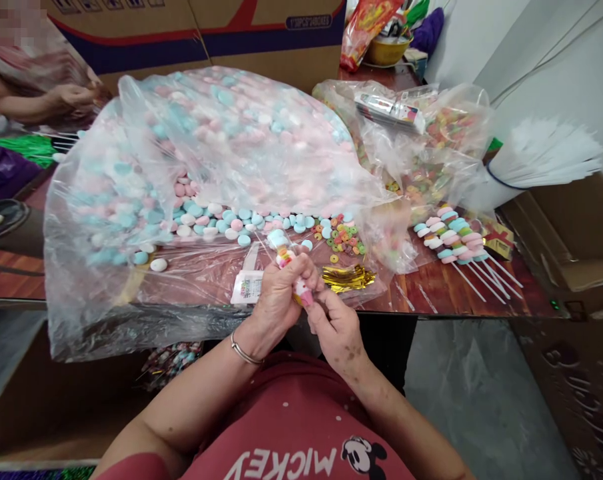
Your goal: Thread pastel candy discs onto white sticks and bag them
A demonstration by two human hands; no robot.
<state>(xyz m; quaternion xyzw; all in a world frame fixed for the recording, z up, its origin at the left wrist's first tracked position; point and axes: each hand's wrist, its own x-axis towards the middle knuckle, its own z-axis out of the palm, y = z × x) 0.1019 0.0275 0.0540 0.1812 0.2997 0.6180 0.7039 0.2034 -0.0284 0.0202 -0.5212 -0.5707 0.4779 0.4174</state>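
My left hand (284, 290) is closed around a wrapped marshmallow skewer (284, 257), whose blue and coloured top pokes out above the fingers. At the skewer's lower, pink end, my right hand (335, 323) pinches the wrapper with thumb and fingers; the exact grip is partly hidden. Just right of my hands lies a bundle of gold twist ties (349, 279). A small stack of printed labels (246, 288) is beside my left hand. Beyond are loose blue, pink and white marshmallows (231, 223) and small gummy rings (345, 239).
A large clear bag of marshmallows (221, 140) covers much of the table. Bags of gummy rings (446, 133), finished marshmallow skewers (451, 237) and a tub of white sticks (536, 160) stand right. Cartons (266, 53) rise behind. Another person's hands (79, 97) work at upper left.
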